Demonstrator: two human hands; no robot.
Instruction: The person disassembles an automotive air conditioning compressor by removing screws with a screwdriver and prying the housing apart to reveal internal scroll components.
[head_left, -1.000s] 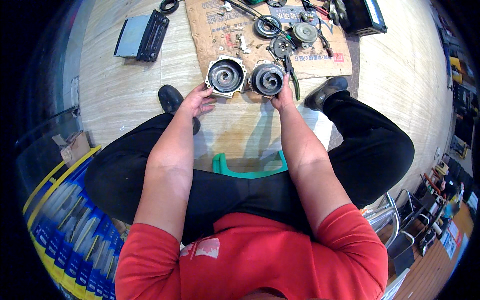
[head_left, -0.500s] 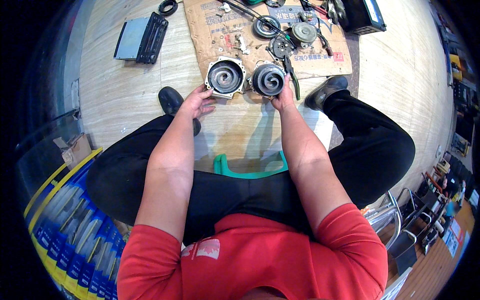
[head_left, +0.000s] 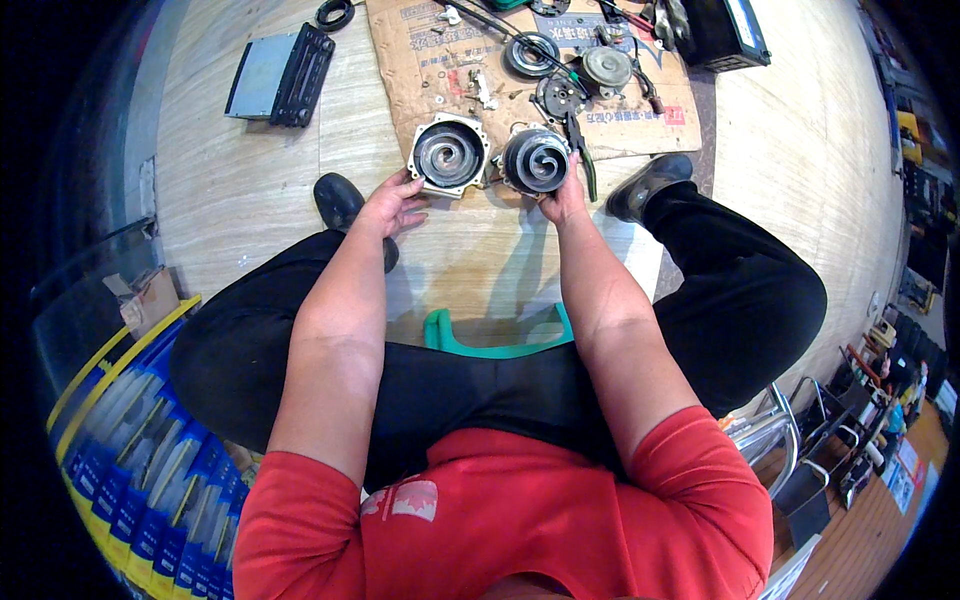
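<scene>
Two opened halves of a scroll compressor are side by side before me, spiral faces up. My left hand (head_left: 394, 204) grips the lower left corner of the pale, flanged scroll housing (head_left: 449, 155); its lower fingers are partly spread. My right hand (head_left: 566, 196) is closed round the lower right side of the darker, round scroll half (head_left: 536, 161), whose spiral stands up at its centre. A small gap separates the halves. Just right of my right hand lie dark-green-handled pliers (head_left: 583, 160). The undersides of both halves are hidden.
A flattened cardboard sheet (head_left: 410, 70) carries a pulley (head_left: 531, 54), a round metal part (head_left: 606, 67), a clutch plate (head_left: 560, 97) and small pieces. A car stereo (head_left: 280, 77) is at far left, a black battery (head_left: 728, 35) at far right. A green stool (head_left: 495, 350) shows between my legs.
</scene>
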